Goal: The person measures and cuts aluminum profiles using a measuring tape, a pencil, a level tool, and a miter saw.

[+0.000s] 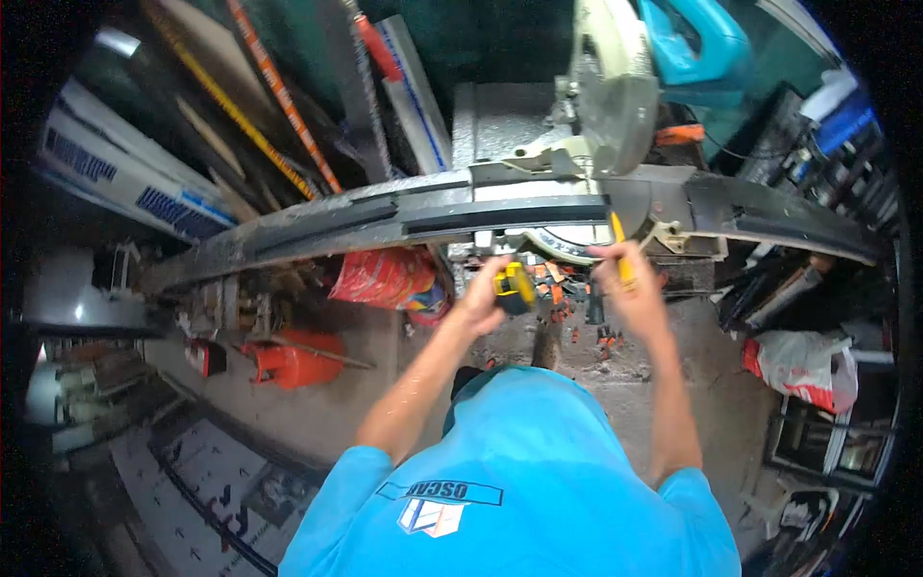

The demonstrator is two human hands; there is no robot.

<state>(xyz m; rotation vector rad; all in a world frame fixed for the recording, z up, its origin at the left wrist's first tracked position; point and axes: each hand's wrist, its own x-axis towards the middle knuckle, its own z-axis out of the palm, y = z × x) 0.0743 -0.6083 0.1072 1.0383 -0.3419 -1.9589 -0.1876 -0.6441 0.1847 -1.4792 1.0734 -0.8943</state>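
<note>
My left hand is closed around a yellow and black tape measure, just in front of the bench edge. A yellow pencil is held in my right hand, its upper end near the right end of a dark profile. This profile lies along the long bench. Behind it stands a miter saw with a pale guard and a teal handle. The fingertips of my right hand are partly blurred.
Boards and levels lean against the wall at the back left. Below the bench are a red bag, an orange gas cylinder and orange scraps on the floor. A white bag stands at the right.
</note>
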